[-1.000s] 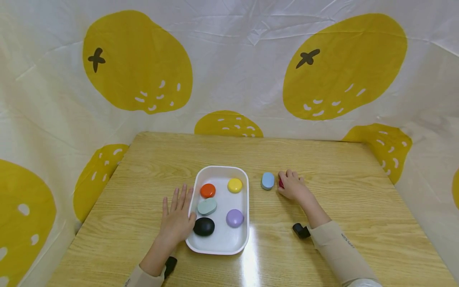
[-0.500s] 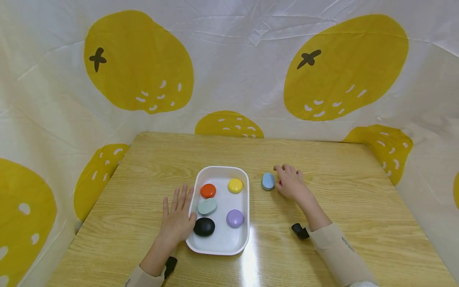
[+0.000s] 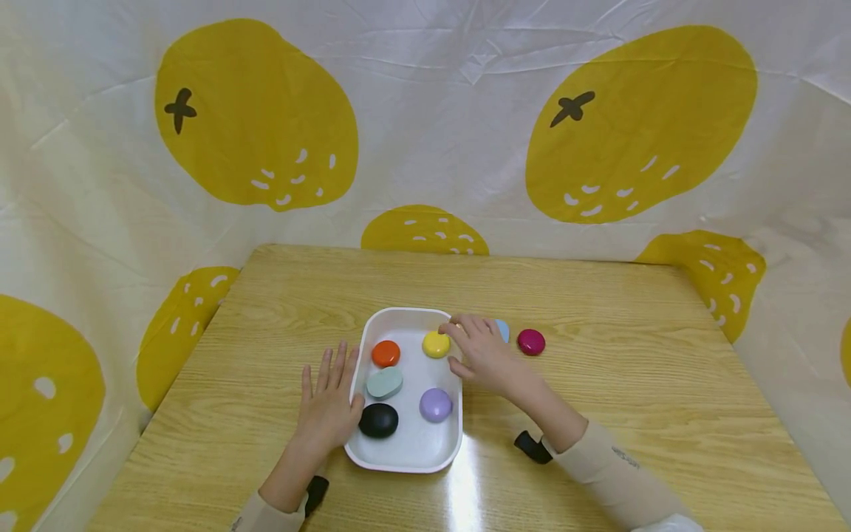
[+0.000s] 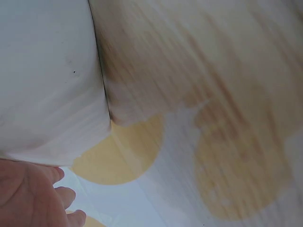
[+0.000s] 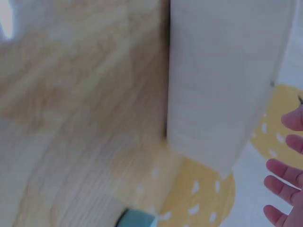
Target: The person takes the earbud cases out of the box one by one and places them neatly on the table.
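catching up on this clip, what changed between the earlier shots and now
The right hand has moved left, from the magenta piece to over the right rim of the white tray, by the yellow piece. The magenta piece now lies uncovered on the table; the hand partly hides the blue piece. Unchanged: the left hand at the tray's left side, the tray and its pieces.

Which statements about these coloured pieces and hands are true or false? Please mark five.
The white rectangular tray holds five pieces. True.
The glossy magenta round piece is inside the tray. False: this magenta piece lies on the wooden table.
The left hand is at the tray's left side. True.
The black oval piece is in the tray's far right corner. False: this black piece is at the near left.
In the head view, the right hand partly hides the light blue rounded piece. True.
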The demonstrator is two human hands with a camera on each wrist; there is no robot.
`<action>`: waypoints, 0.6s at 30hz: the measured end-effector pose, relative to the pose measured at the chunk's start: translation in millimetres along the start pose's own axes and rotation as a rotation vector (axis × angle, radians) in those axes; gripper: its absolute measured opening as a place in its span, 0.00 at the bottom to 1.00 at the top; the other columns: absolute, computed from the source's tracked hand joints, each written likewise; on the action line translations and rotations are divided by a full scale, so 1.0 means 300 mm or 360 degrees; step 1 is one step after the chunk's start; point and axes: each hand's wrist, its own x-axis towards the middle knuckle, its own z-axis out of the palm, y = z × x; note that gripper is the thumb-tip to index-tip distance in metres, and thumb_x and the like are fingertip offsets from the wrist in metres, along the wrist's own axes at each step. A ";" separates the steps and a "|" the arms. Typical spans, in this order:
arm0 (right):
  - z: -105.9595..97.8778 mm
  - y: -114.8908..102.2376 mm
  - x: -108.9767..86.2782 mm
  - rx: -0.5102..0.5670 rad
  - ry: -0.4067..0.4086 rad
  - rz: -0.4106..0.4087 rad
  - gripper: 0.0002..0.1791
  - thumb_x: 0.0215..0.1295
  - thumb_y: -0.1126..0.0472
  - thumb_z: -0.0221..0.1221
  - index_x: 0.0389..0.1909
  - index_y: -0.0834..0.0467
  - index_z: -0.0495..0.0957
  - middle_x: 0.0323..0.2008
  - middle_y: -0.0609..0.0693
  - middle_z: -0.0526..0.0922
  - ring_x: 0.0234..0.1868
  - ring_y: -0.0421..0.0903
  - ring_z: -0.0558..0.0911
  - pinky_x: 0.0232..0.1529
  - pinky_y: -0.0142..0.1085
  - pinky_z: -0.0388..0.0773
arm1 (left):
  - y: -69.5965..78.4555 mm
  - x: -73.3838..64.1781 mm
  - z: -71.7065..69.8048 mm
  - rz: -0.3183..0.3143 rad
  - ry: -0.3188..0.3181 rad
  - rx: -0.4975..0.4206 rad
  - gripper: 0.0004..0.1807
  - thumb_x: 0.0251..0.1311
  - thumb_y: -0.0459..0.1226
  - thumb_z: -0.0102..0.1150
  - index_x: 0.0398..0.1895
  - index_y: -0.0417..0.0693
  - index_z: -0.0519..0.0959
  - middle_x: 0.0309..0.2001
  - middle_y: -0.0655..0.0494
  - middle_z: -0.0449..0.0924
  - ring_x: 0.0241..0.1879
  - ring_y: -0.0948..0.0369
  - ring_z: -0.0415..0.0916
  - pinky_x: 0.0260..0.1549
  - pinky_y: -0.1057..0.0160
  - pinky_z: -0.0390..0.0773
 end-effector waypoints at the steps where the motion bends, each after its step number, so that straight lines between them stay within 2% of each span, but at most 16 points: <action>1: 0.007 -0.013 0.003 -0.0006 -0.0025 -0.0040 0.23 0.56 0.57 0.58 0.53 0.55 0.68 0.52 0.57 0.70 0.55 0.55 0.68 0.53 0.54 0.64 | 0.000 0.000 0.000 -0.0003 -0.0007 -0.0001 0.36 0.60 0.41 0.43 0.71 0.44 0.48 0.72 0.45 0.38 0.70 0.44 0.34 0.63 0.39 0.31; 7: 0.052 -0.070 0.011 -0.0009 -0.0280 -0.0183 0.26 0.55 0.52 0.55 0.56 0.51 0.64 0.54 0.53 0.66 0.57 0.52 0.65 0.57 0.50 0.61 | -0.001 0.000 -0.001 -0.0019 -0.0035 0.0003 0.36 0.60 0.42 0.43 0.71 0.45 0.47 0.72 0.45 0.37 0.70 0.44 0.33 0.63 0.39 0.31; 11: 0.081 -0.099 0.013 -0.0104 -0.0404 -0.0269 0.29 0.53 0.49 0.57 0.57 0.49 0.63 0.54 0.52 0.67 0.55 0.51 0.67 0.56 0.48 0.62 | -0.001 0.000 -0.001 -0.0022 -0.0045 -0.0001 0.37 0.61 0.43 0.43 0.72 0.45 0.46 0.72 0.45 0.37 0.70 0.44 0.32 0.63 0.39 0.30; 18: 0.105 -0.138 0.014 -0.0212 -0.0602 -0.0272 0.31 0.46 0.45 0.62 0.54 0.43 0.65 0.48 0.47 0.69 0.49 0.47 0.69 0.52 0.41 0.63 | -0.005 0.002 0.003 0.0016 0.0032 -0.0010 0.36 0.59 0.40 0.45 0.71 0.45 0.48 0.72 0.46 0.39 0.70 0.45 0.34 0.63 0.39 0.33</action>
